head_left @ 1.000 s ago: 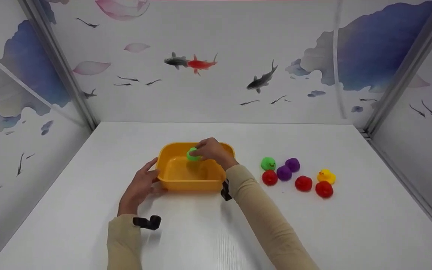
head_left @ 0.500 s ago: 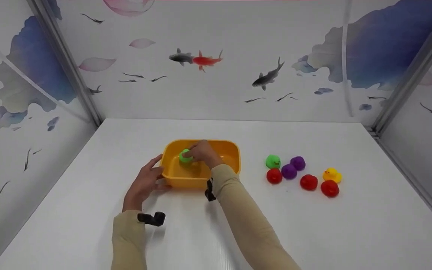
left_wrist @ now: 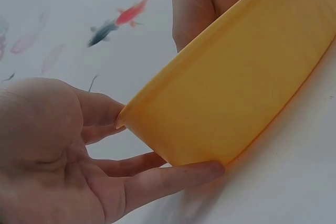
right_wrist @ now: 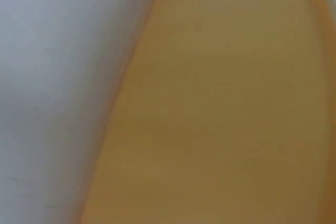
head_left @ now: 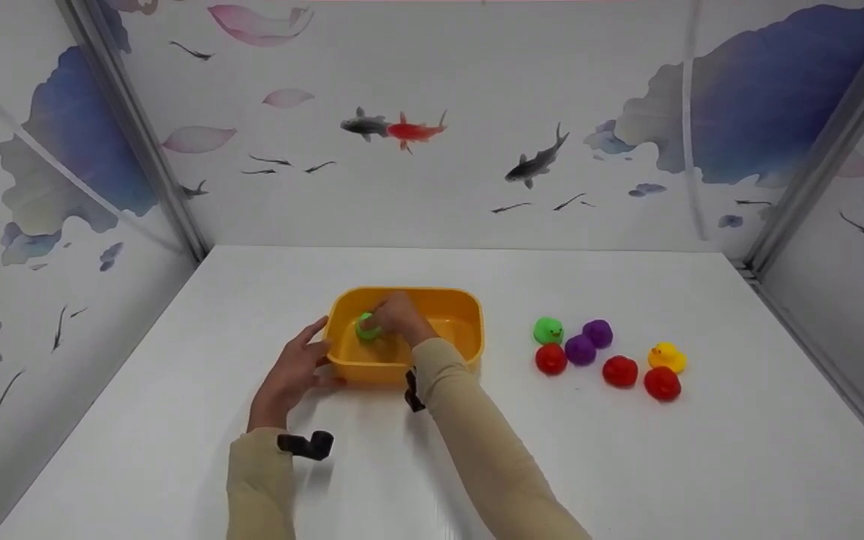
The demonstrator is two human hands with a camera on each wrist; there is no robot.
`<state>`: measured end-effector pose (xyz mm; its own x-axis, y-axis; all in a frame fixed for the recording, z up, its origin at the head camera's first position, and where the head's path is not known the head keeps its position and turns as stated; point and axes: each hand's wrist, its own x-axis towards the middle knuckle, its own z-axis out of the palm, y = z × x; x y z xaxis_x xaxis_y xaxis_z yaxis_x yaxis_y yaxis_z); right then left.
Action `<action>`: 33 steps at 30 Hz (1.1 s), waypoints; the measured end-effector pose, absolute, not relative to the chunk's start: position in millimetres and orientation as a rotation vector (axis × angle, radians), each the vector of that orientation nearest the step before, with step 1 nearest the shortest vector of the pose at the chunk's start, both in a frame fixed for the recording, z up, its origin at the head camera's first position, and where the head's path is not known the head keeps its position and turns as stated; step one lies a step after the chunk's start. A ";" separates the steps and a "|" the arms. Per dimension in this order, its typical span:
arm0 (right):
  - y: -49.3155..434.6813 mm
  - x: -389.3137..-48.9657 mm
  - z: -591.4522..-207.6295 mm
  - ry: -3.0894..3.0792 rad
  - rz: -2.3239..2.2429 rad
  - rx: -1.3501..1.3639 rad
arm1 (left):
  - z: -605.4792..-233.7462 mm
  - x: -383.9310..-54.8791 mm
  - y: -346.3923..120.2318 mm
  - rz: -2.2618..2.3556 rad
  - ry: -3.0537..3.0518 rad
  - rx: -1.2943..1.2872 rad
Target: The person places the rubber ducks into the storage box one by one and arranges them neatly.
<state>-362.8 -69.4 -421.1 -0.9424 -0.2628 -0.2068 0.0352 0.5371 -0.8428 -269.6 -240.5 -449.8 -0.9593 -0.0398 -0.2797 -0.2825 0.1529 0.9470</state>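
Observation:
In the head view, my right hand (head_left: 400, 316) reaches into a yellow-orange plastic basin (head_left: 403, 369), its fingers pinching a green rubber duck (head_left: 367, 328) low near the left side. My left hand (head_left: 294, 375) rests on the basin's left front corner from outside. In the left wrist view, its thumb (left_wrist: 176, 181) lies along the lower wall, with other fingers at the rim and base. Part of my right hand shows beyond the rim there. The right wrist view holds only the basin's outer wall (right_wrist: 220, 103) and the white table; my right fingers are hidden there.
Right of the basin lie another green duck (head_left: 549, 331), purple ducks (head_left: 580, 349), several red ones (head_left: 619, 371) and a yellow duck (head_left: 667, 358). White panels with painted fish (head_left: 417, 132) stand around the white table (head_left: 372, 480) at the back and sides.
My right hand has moved left and lower inside the basin with the green rubber duck. My left hand has stayed at the basin's corner. The view has shifted slightly.

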 end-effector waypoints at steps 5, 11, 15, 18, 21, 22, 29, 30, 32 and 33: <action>-61.3 -361.9 -409.8 2.449 -1.328 -0.283 | -447.7 -267.8 -241.4 1.935 2.209 -0.285; -43.0 -358.9 -384.1 2.458 -1.219 -0.415 | -447.8 -269.1 -244.1 1.905 2.209 -0.314; -25.9 -354.6 -368.5 2.482 -1.155 -0.508 | -449.4 -269.9 -244.0 1.895 2.207 -0.323; -9.7 -348.8 -358.0 2.496 -1.137 -0.541 | -450.6 -268.5 -242.1 1.897 2.207 -0.314; 8.2 -340.9 -349.5 2.499 -1.152 -0.576 | -451.0 -267.2 -241.6 1.895 2.213 -0.314; 15.3 -337.8 -347.1 2.501 -1.163 -0.601 | -451.1 -266.9 -241.4 1.900 2.213 -0.313; 64.0 -318.3 -334.8 2.566 -1.250 -0.648 | -448.9 -266.6 -241.5 1.899 2.231 -0.317; 70.8 -316.0 -334.5 2.580 -1.266 -0.639 | -448.9 -266.4 -241.5 1.906 2.226 -0.310; 84.5 -311.7 -334.7 2.608 -1.300 -0.610 | -449.0 -266.1 -241.2 1.925 2.211 -0.287; 91.3 -310.2 -335.7 2.618 -1.320 -0.598 | -449.0 -266.1 -241.0 1.940 2.200 -0.274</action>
<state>-310.2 91.3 -335.7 -0.9095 -0.4132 0.0450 -0.2819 0.5339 -0.7972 -266.1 -241.0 -449.0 -0.9637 -0.0096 -0.2667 -0.2658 0.1241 0.9560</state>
